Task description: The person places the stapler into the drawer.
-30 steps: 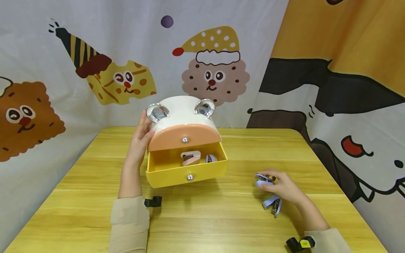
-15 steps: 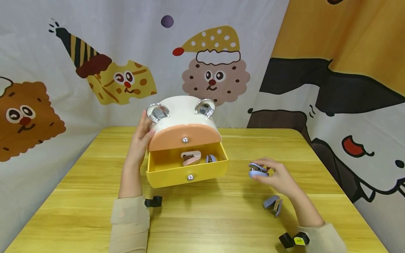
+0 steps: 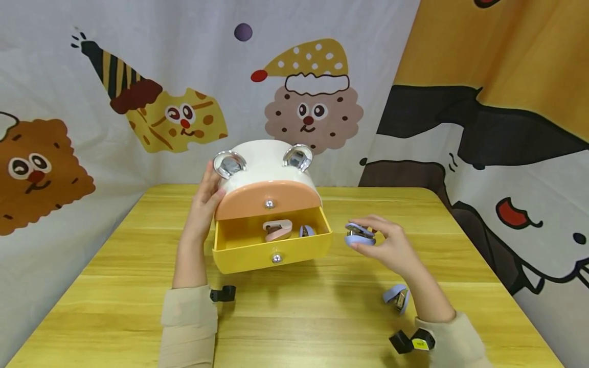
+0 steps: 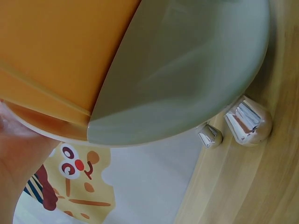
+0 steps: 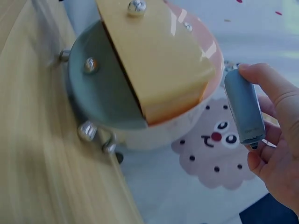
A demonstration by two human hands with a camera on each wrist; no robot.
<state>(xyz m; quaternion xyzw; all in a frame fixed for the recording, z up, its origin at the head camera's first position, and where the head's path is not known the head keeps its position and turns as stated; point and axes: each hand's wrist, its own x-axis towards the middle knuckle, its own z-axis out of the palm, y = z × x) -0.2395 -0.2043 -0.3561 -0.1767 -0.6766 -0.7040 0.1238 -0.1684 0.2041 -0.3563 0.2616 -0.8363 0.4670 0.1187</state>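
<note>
My right hand (image 3: 386, 243) pinches a lilac mini stapler (image 3: 360, 235) between thumb and fingers. It is in the air, right of the pulled-out yellow drawer (image 3: 271, 258). In the right wrist view the same stapler (image 5: 245, 106) is seen from one side. Inside the drawer lie a pink mini stapler (image 3: 278, 230) and a lilac one (image 3: 306, 231). My left hand (image 3: 200, 207) rests against the left side of the white drawer box (image 3: 267, 153), fingers fairly straight. A second loose lilac stapler (image 3: 398, 298) lies on the table below the right hand.
Above the yellow drawer, a peach drawer (image 3: 253, 202) with a silver knob is closed. A grey-green drawer (image 5: 100, 84) below it is closed too. Silver feet (image 4: 247, 121) hold the box above the wooden table (image 3: 285, 327). A printed cloth (image 3: 184, 51) hangs behind.
My right hand has lifted the lilac stapler from beside the other one and carried it left and away from me toward the drawer. My left hand and the box have stayed put.
</note>
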